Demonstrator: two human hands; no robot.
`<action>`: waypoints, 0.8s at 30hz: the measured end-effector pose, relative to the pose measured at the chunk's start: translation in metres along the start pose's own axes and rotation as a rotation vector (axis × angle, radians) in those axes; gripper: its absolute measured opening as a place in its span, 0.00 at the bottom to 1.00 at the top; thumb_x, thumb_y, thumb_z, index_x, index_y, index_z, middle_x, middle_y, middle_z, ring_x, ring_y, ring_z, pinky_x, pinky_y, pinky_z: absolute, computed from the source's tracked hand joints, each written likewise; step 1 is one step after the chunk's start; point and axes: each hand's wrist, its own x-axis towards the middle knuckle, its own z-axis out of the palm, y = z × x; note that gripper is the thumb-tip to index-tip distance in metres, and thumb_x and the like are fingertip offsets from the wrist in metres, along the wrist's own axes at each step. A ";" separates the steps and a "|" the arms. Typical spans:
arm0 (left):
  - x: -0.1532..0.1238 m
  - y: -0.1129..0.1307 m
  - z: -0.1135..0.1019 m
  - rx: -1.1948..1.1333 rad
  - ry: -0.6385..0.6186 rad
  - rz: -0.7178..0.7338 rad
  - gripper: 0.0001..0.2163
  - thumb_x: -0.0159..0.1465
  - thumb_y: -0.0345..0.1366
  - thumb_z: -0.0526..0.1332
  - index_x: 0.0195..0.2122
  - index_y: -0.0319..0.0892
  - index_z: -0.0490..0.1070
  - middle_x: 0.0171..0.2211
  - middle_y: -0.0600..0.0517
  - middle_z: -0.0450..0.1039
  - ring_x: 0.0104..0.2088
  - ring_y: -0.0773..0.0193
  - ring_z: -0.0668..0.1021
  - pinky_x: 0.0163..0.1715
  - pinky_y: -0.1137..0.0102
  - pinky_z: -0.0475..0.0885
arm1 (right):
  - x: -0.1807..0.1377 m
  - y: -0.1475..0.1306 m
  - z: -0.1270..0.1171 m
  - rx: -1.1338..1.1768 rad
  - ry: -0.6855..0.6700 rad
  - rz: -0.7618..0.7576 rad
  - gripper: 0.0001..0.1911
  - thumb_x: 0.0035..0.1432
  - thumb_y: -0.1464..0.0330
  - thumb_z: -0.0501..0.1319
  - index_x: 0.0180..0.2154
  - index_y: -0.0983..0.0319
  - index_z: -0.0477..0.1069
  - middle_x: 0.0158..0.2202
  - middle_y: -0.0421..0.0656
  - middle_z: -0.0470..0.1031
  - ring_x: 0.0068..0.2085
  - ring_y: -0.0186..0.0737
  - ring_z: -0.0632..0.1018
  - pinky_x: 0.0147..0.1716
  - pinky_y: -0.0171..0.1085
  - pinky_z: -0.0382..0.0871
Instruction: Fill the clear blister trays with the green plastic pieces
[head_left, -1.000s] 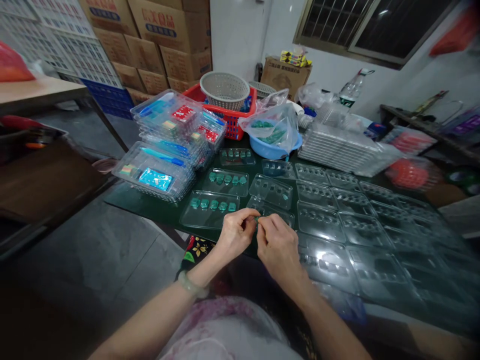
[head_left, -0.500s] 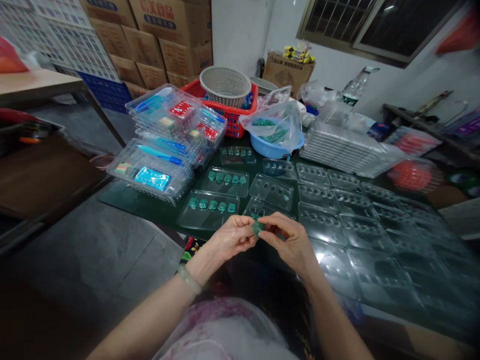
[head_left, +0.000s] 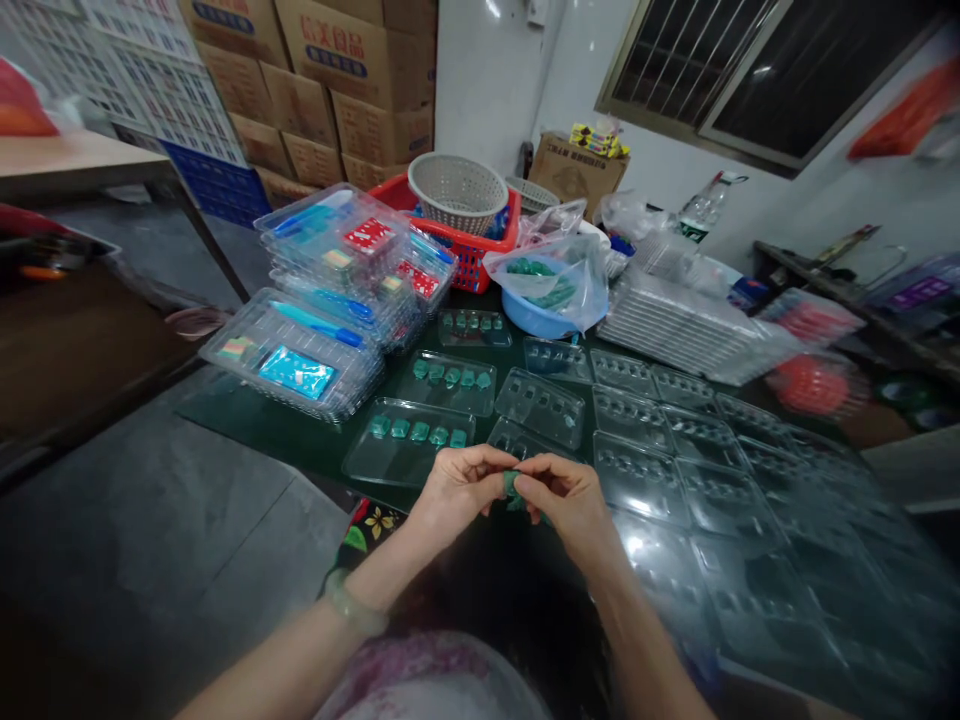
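Observation:
Both hands meet over the table's near edge around a small green translucent piece [head_left: 511, 486], partly hidden by fingers. My left hand [head_left: 459, 492] pinches it from the left, a pale bangle [head_left: 354, 606] on that wrist. From the right, my right hand [head_left: 571, 502] grips the same piece between thumb and fingers. Just beyond lies a clear plastic tray [head_left: 517, 438], partly covered by the hands. Left of it, a tray [head_left: 375, 462] and another tray [head_left: 409, 385] each hold a row of similar green pieces in their slots.
Clear trays [head_left: 637, 465] spread over the right side. Filled packs [head_left: 300, 375] are stacked at left. Behind stand a blue basin [head_left: 551, 318] with a bag of green pieces, a red basket [head_left: 472, 265] under a grey colander [head_left: 457, 190], and stacked trays [head_left: 690, 325].
The view has shifted, so the table sits lower. My fingers have turned around the green piece, the right hand closing in nearer to the left.

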 end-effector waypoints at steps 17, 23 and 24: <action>-0.019 0.001 -0.032 0.273 0.135 0.036 0.08 0.57 0.36 0.57 0.32 0.38 0.72 0.26 0.52 0.65 0.23 0.71 0.67 0.20 0.77 0.63 | 0.165 0.046 -0.038 -0.987 0.104 -0.309 0.11 0.49 0.71 0.57 0.36 0.63 0.74 0.30 0.44 0.70 0.30 0.37 0.71 0.32 0.36 0.63; -0.019 -0.004 -0.035 0.311 0.073 0.082 0.08 0.58 0.35 0.56 0.33 0.38 0.71 0.29 0.50 0.66 0.24 0.71 0.67 0.22 0.76 0.63 | 0.172 0.042 -0.036 -1.109 -0.062 -0.313 0.11 0.49 0.75 0.57 0.35 0.63 0.74 0.35 0.47 0.70 0.38 0.41 0.70 0.39 0.37 0.62; -0.019 -0.005 -0.035 0.318 0.063 0.085 0.08 0.58 0.35 0.56 0.34 0.38 0.71 0.29 0.50 0.66 0.24 0.71 0.67 0.22 0.76 0.63 | 0.174 0.043 -0.035 -1.117 -0.081 -0.314 0.11 0.49 0.76 0.56 0.34 0.63 0.74 0.36 0.48 0.70 0.39 0.41 0.70 0.40 0.37 0.62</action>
